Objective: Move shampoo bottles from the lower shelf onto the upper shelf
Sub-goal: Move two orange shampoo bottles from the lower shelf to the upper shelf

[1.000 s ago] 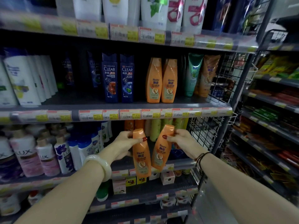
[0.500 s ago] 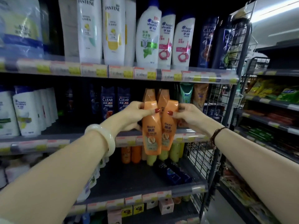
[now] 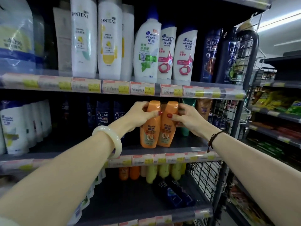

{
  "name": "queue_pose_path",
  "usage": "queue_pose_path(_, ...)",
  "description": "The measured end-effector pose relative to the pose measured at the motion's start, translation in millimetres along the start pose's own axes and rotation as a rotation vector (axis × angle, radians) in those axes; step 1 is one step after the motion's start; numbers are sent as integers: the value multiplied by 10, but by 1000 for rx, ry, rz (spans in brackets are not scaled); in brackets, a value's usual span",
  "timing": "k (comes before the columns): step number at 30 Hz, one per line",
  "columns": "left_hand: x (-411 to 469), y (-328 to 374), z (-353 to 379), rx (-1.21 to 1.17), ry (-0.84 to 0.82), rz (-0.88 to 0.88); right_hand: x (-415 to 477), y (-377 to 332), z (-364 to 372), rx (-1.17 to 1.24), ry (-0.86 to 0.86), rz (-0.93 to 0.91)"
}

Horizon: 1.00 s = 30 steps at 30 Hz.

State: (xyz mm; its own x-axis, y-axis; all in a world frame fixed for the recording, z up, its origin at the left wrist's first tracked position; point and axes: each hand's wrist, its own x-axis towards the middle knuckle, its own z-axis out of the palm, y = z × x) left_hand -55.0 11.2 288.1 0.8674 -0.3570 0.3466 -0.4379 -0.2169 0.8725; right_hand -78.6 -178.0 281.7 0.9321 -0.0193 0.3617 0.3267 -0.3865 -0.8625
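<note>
Bare shelf [image 3: 78, 144] left; Clear bottles [image 3: 102, 116] behind (dark).

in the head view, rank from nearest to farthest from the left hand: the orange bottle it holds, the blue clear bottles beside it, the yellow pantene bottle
1. Orange bottle: gripped in the left hand, middle shelf.
2. Blue Clear bottles: same shelf, just left of the wrist.
3. Yellow Pantene bottle: one shelf up, above and left.

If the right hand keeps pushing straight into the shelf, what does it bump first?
Probably the orange bottles standing behind the one it holds. The right hand grips an orange bottle pointing toward the shelf's back; the green tube sits just to its right. Depth is unclear.
</note>
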Motion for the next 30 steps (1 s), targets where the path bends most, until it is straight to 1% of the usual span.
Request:
queue_pose_path(3,48,-46,18,2,-6,6,76,52,-5,21,-29,17)
queue_pose_path(7,86,-151,37,12,-11,-34,145,167,6,92,-72,61)
queue_pose_path(10,118,-229,20,-13,48,-81,206,271,20,148,-85,91)
queue_pose_path(12,130,-269,17,-29,111,-86,242,334,48,164,-57,92)
queue_pose_path(14,134,-320,28,31,167,-72,262,395,89,159,-10,108)
queue_pose_path(18,108,-487,51,148,205,-77,219,488,152,136,42,152)
queue_pose_path(21,68,-590,55,121,169,-151,152,500,149,22,21,186)
queue_pose_path(24,8,-694,65,181,76,-230,84,602,185,-186,-87,232)
queue_pose_path(25,-6,-730,67,179,65,-253,73,648,210,-216,-107,229)
queue_pose_path(27,-21,-780,77,151,70,-268,69,712,249,-204,-106,198)
queue_pose_path(30,-23,-792,113,162,94,-235,87,715,259,-218,-104,156)
